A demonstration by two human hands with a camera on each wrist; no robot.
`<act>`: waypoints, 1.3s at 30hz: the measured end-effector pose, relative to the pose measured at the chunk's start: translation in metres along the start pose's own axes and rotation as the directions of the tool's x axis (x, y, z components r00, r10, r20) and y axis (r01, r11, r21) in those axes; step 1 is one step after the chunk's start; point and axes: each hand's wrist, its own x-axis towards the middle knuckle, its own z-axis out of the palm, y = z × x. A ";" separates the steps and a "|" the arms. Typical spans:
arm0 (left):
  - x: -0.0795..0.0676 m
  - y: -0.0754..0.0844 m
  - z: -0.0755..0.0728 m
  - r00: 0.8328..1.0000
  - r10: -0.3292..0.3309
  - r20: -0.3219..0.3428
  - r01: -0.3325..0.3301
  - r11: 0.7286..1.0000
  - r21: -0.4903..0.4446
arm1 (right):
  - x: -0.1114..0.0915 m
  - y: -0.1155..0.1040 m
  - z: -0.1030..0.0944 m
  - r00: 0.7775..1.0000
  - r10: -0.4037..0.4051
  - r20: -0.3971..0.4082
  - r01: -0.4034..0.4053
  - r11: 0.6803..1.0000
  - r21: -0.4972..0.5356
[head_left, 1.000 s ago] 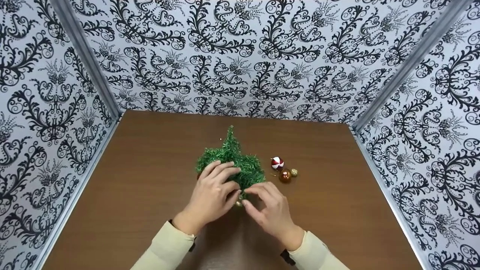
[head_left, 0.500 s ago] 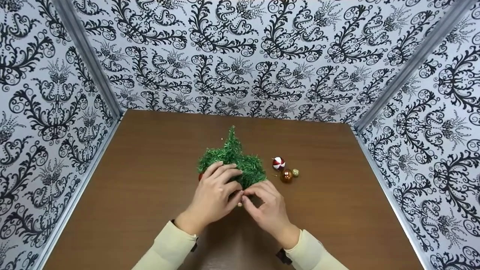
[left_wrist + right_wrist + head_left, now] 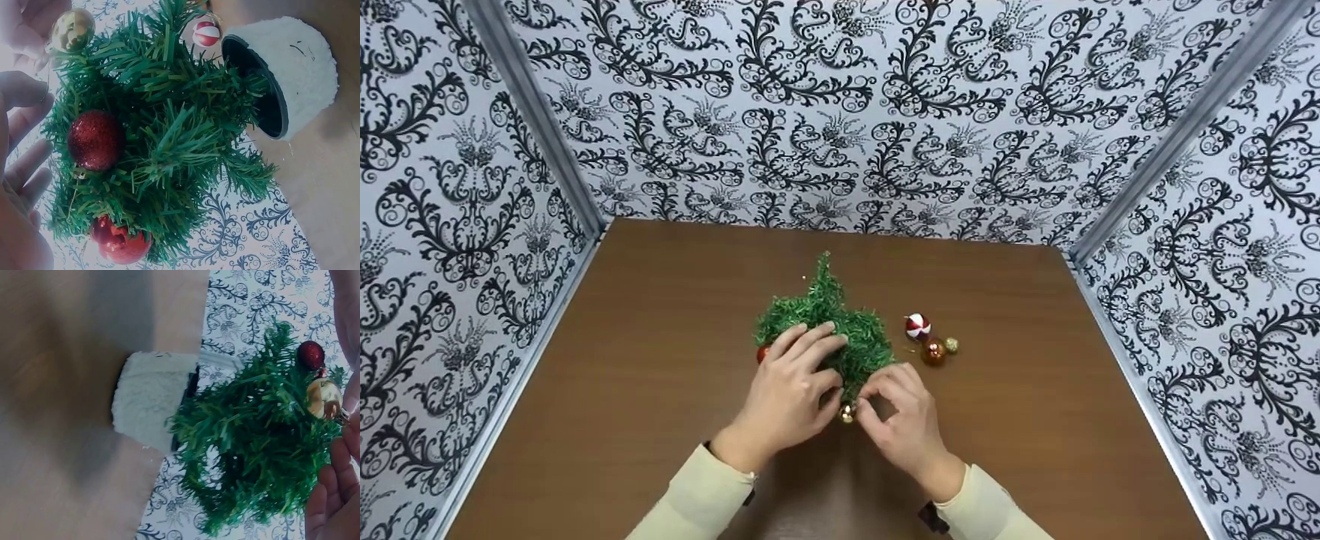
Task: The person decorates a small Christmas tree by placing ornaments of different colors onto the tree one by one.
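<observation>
A small artificial Christmas tree (image 3: 825, 300) with green tinsel-like branches stands in front of me. My left hand (image 3: 791, 386) lies over its near left side, thumb and index tips close together by a low branch. Whether they pinch anything is hard to tell. At the near right side my right hand (image 3: 904, 416) pinches by the top of a shiny gold bauble (image 3: 847, 412), which hangs at the branch tips. The left wrist view shows a glittery dark red bauble (image 3: 96, 140) and a shiny red one (image 3: 125, 243) on the tree. Its white fuzzy pot (image 3: 151, 396) appears in both wrist views.
On the brown table (image 3: 675, 300), right of the tree, lie a red-and-white bauble (image 3: 917, 326), a copper-orange bauble (image 3: 934, 351) and a small glittery gold ball (image 3: 952, 345). Patterned black-and-white walls (image 3: 840, 112) enclose the table at the back and sides.
My right fingertips met the left ones half a second ago and have now drawn slightly right. The gold bauble, mostly hidden before, shows between the hands. My left hand stays over the tree.
</observation>
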 end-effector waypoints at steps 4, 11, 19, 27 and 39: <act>-0.002 0.002 0.004 0.999 0.035 0.029 -0.035 0.999 0.019 | -0.006 0.004 -0.001 1.000 -0.011 -0.003 0.011 0.997 -0.070; -0.003 0.007 0.010 0.998 0.047 0.034 -0.049 0.996 0.074 | -0.012 0.009 -0.001 1.000 0.004 -0.009 -0.006 0.980 -0.197; -0.001 0.008 0.017 0.999 0.028 0.028 -0.031 0.993 0.112 | -0.011 0.015 -0.003 0.999 0.034 -0.013 -0.036 0.968 -0.248; -0.002 0.009 0.021 0.999 -0.002 0.035 -0.003 0.988 0.157 | -0.012 0.016 -0.003 0.995 0.098 0.012 -0.092 0.963 -0.254; -0.002 0.009 0.021 0.998 0.030 0.054 -0.038 0.989 0.140 | -0.015 0.015 -0.003 0.999 -0.013 0.042 0.025 0.952 -0.306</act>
